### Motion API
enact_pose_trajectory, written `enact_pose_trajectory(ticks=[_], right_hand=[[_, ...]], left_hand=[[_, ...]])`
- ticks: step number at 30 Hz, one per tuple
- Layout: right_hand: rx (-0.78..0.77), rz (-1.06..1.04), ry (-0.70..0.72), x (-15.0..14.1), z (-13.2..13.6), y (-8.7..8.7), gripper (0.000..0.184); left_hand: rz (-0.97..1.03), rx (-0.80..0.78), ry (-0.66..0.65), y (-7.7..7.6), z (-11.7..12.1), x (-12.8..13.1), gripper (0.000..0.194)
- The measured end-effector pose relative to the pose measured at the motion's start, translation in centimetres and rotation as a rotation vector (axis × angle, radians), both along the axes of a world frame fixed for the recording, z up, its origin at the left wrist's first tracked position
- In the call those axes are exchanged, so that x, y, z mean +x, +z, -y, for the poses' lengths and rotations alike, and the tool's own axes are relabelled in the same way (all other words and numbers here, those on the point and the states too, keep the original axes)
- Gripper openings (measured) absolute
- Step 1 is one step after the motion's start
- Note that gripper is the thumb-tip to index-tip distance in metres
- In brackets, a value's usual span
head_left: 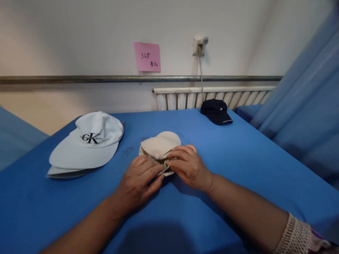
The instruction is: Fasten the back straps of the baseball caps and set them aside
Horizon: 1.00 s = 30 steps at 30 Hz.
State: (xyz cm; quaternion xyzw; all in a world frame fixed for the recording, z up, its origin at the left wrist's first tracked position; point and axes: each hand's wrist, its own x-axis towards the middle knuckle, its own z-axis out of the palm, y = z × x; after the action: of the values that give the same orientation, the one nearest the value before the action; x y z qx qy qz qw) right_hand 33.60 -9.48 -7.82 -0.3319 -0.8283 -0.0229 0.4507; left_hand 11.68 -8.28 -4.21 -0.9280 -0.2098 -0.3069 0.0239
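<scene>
A beige cap (161,144) lies on the blue-covered table in front of me, its back edge towards me. My left hand (141,178) pinches the cap's near edge from the left. From the right, my right hand (188,165) grips the same back part, thumb and fingers closed on what looks like a strap (166,164). Both sets of fingertips almost meet there. The inside of the cap is mostly hidden by my fingers.
White caps (99,128) with a black letter logo are stacked at the left. A dark navy cap (215,111) sits at the far right of the blue table cover (265,158). Behind are a radiator (182,100), a pink note (147,57) and a wall socket (198,46); a blue curtain (304,106) hangs at right.
</scene>
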Motion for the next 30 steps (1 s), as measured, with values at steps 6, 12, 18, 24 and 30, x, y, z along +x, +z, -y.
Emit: enact_pose_trajectory(ticks=[6, 12, 18, 24, 30], right_hand=[[-0.009, -0.005, 0.020, 0.0, 0.1, -0.1, 0.017], [0.009, -0.007, 0.069, 0.0, 0.2, 0.2, 0.016], [0.026, -0.043, 0.042, 0.0, 0.1, 0.2, 0.020], [-0.011, -0.122, 0.013, 0.0, 0.3, 0.1, 0.022], [-0.160, -0.139, -0.038, -0.4, 0.2, -0.4, 0.046]], left_hand=[[0.040, 0.042, -0.024, 0.2, 0.1, 0.3, 0.021], [0.038, 0.071, -0.055, 0.2, 0.0, 0.0, 0.018], [0.039, 0.154, -0.082, 0.3, -0.3, -0.6, 0.026], [0.036, 0.225, -0.071, 0.4, -0.8, -1.5, 0.030], [0.038, 0.214, -0.054, -0.4, -1.3, -3.2, 0.030]])
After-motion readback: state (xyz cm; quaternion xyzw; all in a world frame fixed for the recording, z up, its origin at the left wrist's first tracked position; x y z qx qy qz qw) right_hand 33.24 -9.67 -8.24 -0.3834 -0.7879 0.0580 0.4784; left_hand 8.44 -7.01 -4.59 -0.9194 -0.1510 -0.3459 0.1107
